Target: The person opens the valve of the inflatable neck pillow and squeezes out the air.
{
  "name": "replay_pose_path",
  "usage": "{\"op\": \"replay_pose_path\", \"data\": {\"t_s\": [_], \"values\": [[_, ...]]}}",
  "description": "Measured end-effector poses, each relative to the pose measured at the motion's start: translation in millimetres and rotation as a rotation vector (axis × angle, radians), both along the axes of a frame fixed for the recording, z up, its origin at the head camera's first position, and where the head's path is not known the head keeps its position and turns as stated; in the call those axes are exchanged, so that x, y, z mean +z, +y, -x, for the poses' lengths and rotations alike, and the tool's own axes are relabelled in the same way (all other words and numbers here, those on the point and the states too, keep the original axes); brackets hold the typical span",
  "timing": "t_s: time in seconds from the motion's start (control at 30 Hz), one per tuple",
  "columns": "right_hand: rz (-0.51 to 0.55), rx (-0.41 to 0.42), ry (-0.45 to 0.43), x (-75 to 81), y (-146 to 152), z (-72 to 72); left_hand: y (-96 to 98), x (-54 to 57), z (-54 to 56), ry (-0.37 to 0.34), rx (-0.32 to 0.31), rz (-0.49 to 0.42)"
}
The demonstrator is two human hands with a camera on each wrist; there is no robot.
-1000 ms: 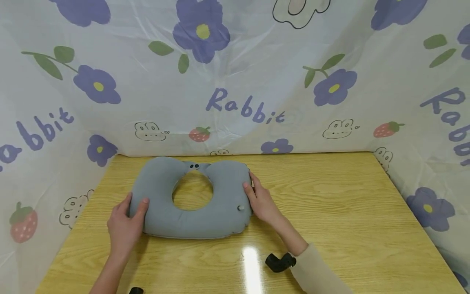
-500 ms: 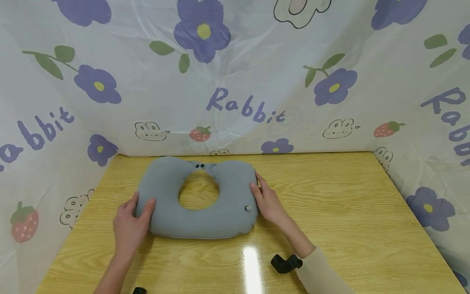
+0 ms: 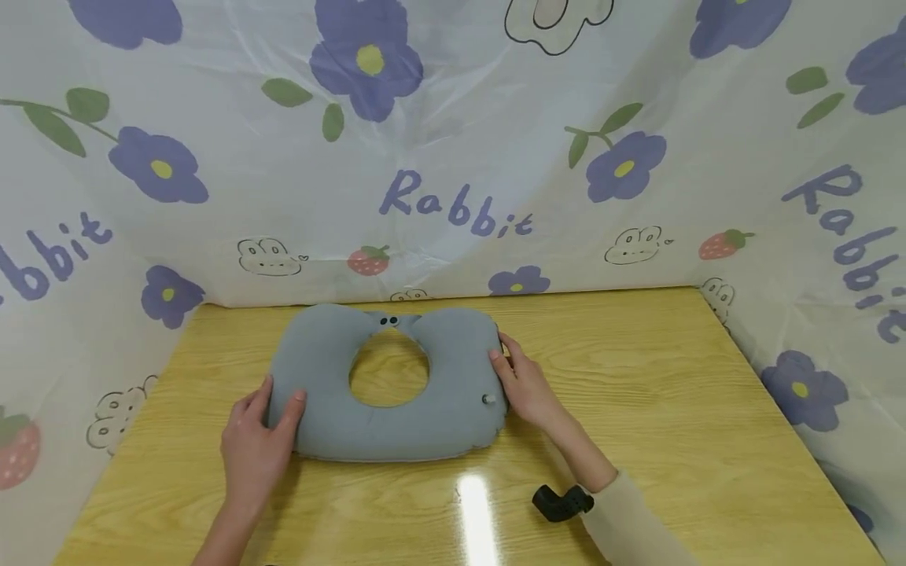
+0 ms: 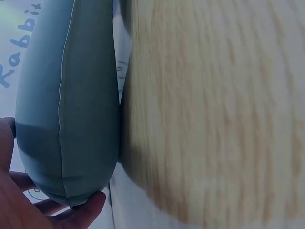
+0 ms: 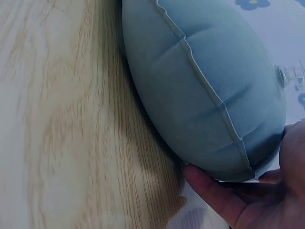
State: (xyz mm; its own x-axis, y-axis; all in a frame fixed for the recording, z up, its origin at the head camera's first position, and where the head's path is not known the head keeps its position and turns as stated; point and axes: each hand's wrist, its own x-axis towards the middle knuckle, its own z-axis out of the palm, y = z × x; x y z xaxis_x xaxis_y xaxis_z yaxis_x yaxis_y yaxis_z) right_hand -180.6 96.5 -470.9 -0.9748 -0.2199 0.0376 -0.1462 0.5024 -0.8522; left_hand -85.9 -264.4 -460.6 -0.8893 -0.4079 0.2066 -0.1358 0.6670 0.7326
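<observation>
A grey-blue inflatable neck pillow [image 3: 396, 436], puffed up with air, lies on the wooden table. Its round opening is in the middle, two dark snaps join the strap at the far side, and a clear air valve [image 3: 488, 399] sticks up near the right end. My left hand [image 3: 256, 444] holds the left end, thumb on top and fingers round the side. At the opposite end my right hand [image 3: 527, 385] grips the pillow the same way. Both wrist views show the seam along the pillow's edge, with fingertips [image 4: 90, 210] curled under its end in the left one.
The wooden table [image 3: 637, 409] extends to both sides and in front of the pillow. A white curtain [image 3: 453, 141] printed with flowers, rabbits and strawberries stands behind and at both sides. A black curved piece [image 3: 561, 503] sits at the right sleeve's cuff.
Both hands have shifted the pillow a little to the right along the table, keeping their hold on its two ends. The head view has turned slightly to the right.
</observation>
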Motion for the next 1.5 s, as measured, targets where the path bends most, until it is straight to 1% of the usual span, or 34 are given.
{"op": "replay_pose_path", "data": {"t_s": [0.13, 0.33, 0.47, 0.6, 0.7, 0.83, 1.0, 1.17, 1.3, 1.5], "values": [[-0.012, -0.003, 0.009, 0.2, 2.9, -0.3, 1.9, 2.0, -0.7, -0.013, -0.02, 0.027], [-0.005, -0.014, -0.01, 1.4, 6.3, 0.5, 3.7, 8.8, -1.0, -0.075, -0.059, 0.059], [0.003, -0.019, -0.021, 1.5, 9.9, 1.3, 5.4, 12.7, -1.0, -0.098, -0.083, 0.071], [0.005, -0.018, -0.01, -0.6, 15.3, 3.4, 6.7, 13.9, 0.1, -0.1, -0.093, 0.081], [0.004, -0.018, -0.001, -2.3, 19.9, 5.2, 7.7, 13.0, 1.4, -0.087, -0.097, 0.082], [0.011, -0.034, -0.012, -2.4, 25.9, 6.2, 10.3, 12.0, 2.1, -0.072, -0.113, 0.095], [0.009, -0.048, -0.012, -3.8, 34.0, 7.1, 15.8, 15.2, 1.9, -0.067, -0.132, 0.11], [-0.008, -0.064, -0.009, -4.4, 43.5, 8.7, 21.4, 15.7, 2.7, -0.085, -0.155, 0.121], [-0.021, -0.06, -0.009, -3.7, 50.7, 9.0, 25.4, 15.9, 4.2, -0.101, -0.17, 0.126], [-0.001, -0.052, -0.032, -2.3, 58.8, 8.1, 32.4, 18.2, 5.5, -0.115, -0.181, 0.124]]}}
